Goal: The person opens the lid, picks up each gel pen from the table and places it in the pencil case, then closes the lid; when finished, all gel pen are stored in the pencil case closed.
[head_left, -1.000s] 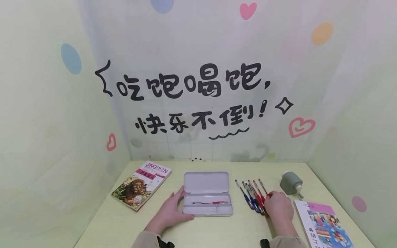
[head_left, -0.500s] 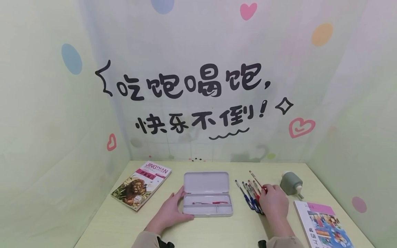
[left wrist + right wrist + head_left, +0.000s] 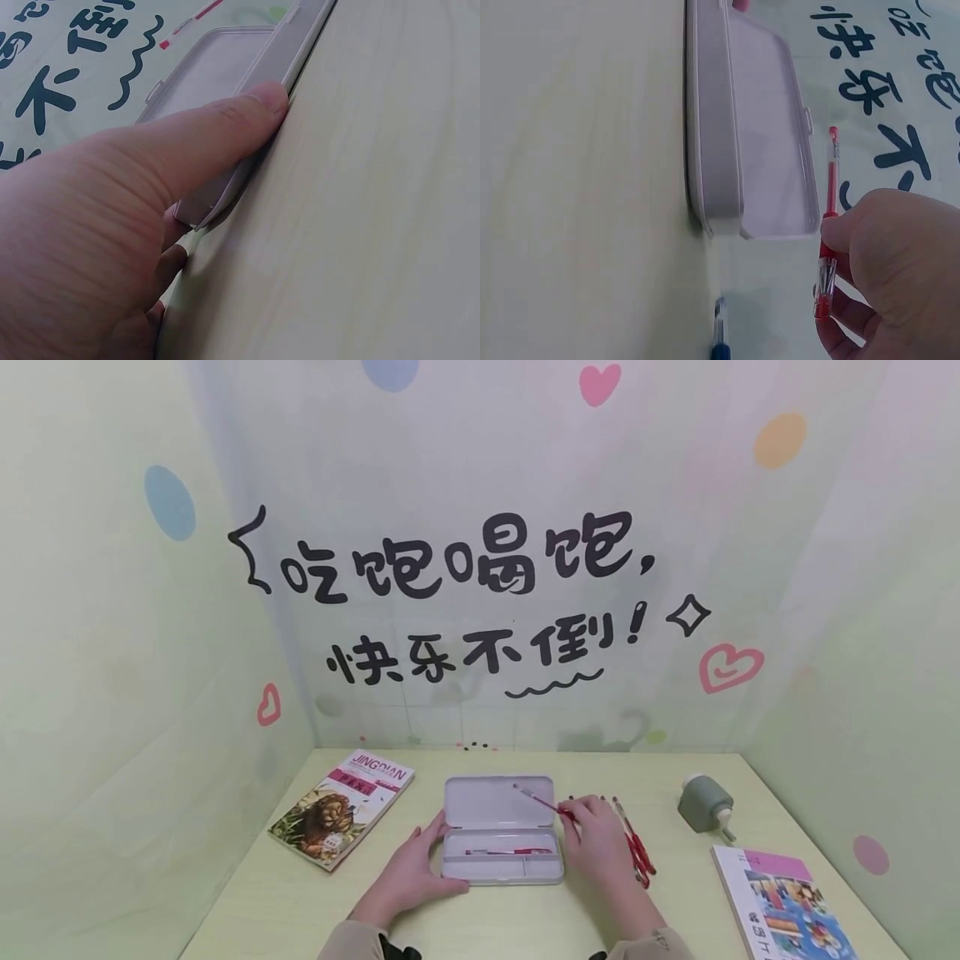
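Note:
A white pencil case (image 3: 501, 870) lies open on the table, lid (image 3: 495, 800) tilted back, with one red pen (image 3: 506, 851) in its tray. My left hand (image 3: 414, 870) rests against the case's front left corner, its straight thumb (image 3: 225, 131) pressed along the case's side (image 3: 300, 45). My right hand (image 3: 596, 843) pinches a second red pen (image 3: 536, 799) and holds it in the air over the right end of the lid, tip pointing left. In the right wrist view this held pen (image 3: 829, 217) stands beside the case (image 3: 720, 135).
Several red and blue pens (image 3: 636, 847) lie on the table right of the case, one blue pen (image 3: 720, 341) near my right hand. A book (image 3: 341, 806) lies at the left, another book (image 3: 787, 902) at the front right, a small grey object (image 3: 703, 802) behind it.
My right hand lifted a red pen from the row of pens and carried it left, over the case's lid. The left hand and the case have stayed put.

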### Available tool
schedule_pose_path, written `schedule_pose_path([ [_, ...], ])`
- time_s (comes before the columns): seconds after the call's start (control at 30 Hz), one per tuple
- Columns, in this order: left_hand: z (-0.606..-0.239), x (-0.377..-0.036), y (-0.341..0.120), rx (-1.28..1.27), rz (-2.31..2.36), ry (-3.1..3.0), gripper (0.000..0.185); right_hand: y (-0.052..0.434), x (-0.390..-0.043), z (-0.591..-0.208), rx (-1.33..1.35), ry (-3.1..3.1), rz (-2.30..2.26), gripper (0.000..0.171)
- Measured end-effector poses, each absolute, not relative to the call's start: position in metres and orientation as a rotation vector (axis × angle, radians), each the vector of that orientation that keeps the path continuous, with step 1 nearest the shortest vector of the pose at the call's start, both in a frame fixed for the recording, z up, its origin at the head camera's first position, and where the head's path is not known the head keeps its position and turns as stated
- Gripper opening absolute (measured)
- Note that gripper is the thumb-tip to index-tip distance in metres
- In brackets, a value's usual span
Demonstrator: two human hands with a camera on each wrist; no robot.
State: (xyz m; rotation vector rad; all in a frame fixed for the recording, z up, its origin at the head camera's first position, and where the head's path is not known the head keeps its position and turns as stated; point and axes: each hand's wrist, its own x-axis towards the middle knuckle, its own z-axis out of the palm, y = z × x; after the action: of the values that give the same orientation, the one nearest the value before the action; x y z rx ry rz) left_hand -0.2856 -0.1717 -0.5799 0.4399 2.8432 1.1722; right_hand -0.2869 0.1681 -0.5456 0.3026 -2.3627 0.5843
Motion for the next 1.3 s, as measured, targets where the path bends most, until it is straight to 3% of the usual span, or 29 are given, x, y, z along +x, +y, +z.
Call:
schedule_pose_path([
  [0.63, -0.578, -0.284, -0.172, 0.429, 1.166, 2.824, 0.14, 0.111, -0.28, -0.553, 0.575, -2.558, 0.598, 0.011],
  [1.3, -0.577, -0.284, -0.172, 0.441, 1.166, 2.832, 0.141, 0.105, -0.272, -0.55, 0.544, -2.679, 0.674, 0.008],
])
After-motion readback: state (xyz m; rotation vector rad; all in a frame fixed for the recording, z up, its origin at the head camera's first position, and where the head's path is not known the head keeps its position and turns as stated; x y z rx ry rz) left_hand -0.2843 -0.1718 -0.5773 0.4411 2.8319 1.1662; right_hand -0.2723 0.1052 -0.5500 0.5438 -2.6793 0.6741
